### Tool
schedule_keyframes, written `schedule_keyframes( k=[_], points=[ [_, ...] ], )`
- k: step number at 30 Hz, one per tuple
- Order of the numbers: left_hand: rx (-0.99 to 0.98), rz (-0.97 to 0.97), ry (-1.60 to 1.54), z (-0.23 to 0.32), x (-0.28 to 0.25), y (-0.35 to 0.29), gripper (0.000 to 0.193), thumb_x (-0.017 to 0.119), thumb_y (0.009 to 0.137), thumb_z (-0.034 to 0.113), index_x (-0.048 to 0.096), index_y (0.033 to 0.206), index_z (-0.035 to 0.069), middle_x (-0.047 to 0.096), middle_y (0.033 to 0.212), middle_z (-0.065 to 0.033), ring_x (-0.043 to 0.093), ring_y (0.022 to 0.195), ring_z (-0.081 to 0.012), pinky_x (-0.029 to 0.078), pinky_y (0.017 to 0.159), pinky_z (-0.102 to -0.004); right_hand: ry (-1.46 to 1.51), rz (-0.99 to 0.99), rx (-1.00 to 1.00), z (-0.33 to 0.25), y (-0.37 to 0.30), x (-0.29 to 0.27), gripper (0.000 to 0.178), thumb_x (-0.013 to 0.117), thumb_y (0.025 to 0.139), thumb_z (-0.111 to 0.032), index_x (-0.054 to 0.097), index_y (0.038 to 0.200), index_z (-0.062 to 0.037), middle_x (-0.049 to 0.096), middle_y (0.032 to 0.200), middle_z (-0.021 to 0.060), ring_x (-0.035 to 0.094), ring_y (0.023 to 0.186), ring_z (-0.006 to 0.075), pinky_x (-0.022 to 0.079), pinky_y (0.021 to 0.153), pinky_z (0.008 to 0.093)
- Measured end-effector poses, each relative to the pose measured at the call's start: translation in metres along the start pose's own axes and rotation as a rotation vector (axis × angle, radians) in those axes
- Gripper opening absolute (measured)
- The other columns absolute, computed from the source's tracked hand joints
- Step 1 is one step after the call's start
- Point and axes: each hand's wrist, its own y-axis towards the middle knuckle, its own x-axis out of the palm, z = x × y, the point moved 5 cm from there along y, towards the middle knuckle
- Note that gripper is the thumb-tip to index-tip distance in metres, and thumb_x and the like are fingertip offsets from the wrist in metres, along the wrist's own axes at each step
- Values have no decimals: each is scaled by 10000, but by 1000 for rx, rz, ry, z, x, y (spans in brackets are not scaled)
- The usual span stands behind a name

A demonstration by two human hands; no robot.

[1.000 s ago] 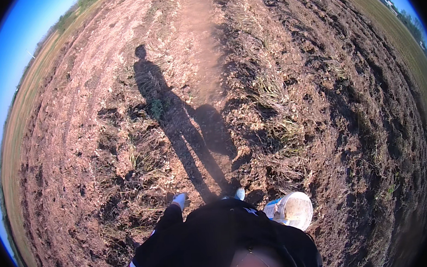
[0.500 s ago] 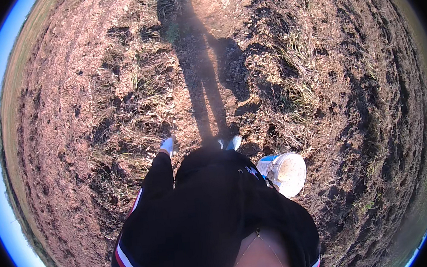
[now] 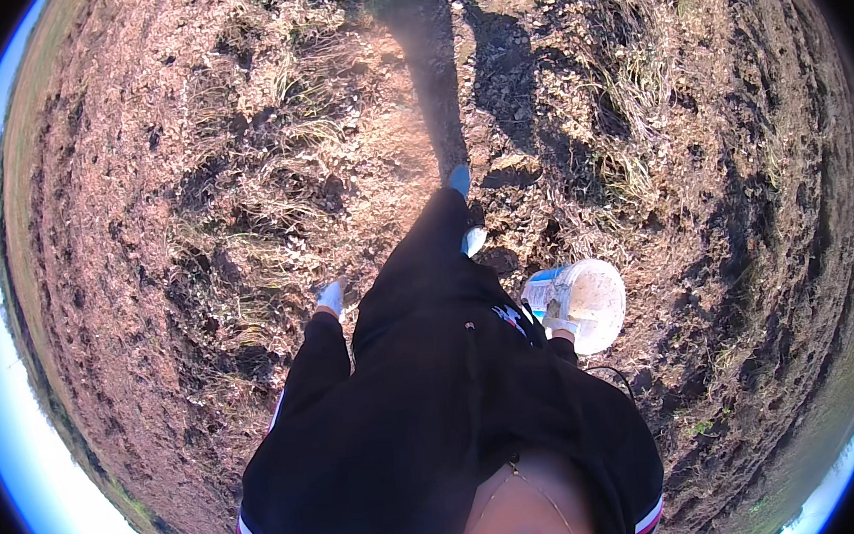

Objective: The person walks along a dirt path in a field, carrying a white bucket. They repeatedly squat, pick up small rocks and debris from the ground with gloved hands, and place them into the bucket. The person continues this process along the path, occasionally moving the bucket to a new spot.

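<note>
My left hand [image 3: 330,297], in a white glove, hangs out to my left over the dry ground, away from any object. It is too small and blurred to show how its fingers lie. At my right side my right hand [image 3: 559,326], also pale-gloved, grips a white plastic bucket [image 3: 599,306] with a blue patch on its side. The bucket's round top faces up toward me. My arm hides part of the grip, and what lies inside the bucket is hard to make out.
Rows of uprooted, dried plants [image 3: 287,147] run along both sides of a bare soil strip [image 3: 387,135]. More dry stalks [image 3: 624,91] lie ahead on the right. One shoe [image 3: 459,179] is well forward on the strip, the other shoe [image 3: 473,240] behind it. My shadow stretches ahead.
One leg has swung forward into a stride, and the ground has shifted beneath me. The bucket has moved slightly forward and right with my right hand, which now shows more.
</note>
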Motion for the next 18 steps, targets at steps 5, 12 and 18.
schedule_keyframes(
  k=[5,12,18],
  points=[
    [-96,-26,-27,-1,13,-24,361,568,1031,326,563,1273,58,632,1125,-118,680,964,-355,583,867,-512,93,2,25,-24,15,27,537,439,993,-499,686,1209,-75,732,1046,187,714,884,336,633,740,432],
    [-192,-32,-146,71,93,-1,409,565,1033,265,551,1324,-23,614,1255,-158,645,1137,-340,558,927,-448,236,-23,16,-84,39,91,544,434,993,-505,685,1210,-74,731,1042,188,715,875,334,639,730,428],
    [55,13,-226,172,123,17,336,598,1022,213,583,1291,12,650,1214,-157,696,1023,-362,587,868,-487,327,-87,82,-110,57,187,551,429,993,-510,684,1211,-73,731,1038,189,716,867,332,644,721,425]
  ],
)
